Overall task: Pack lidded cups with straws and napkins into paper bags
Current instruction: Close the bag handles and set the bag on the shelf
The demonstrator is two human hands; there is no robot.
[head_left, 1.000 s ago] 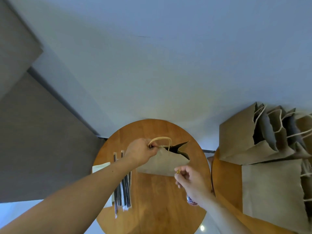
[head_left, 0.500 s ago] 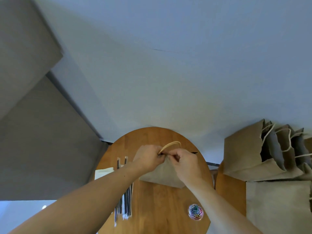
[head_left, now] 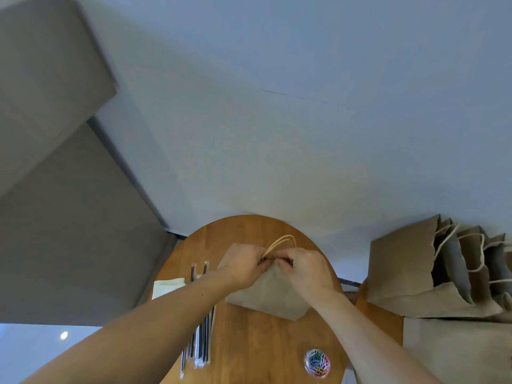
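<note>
The left hand (head_left: 243, 263) and right hand (head_left: 304, 268), fingers (head_left: 282, 262) curled tight, are pinching the light-looking, easily creased paper bag (head_left: 266, 297) at its top edge, beneath the rope handles (head_left: 279, 241).

A round wooden table (head_left: 249, 342) is standing against a pale wall (head_left: 277, 134). A clear tub of coloured clips (head_left: 317, 361) is sitting near its right front edge. A second table (head_left: 379, 317) is standing just beside it on the right. Grey panels (head_left: 69, 231) are filling the left side
</note>
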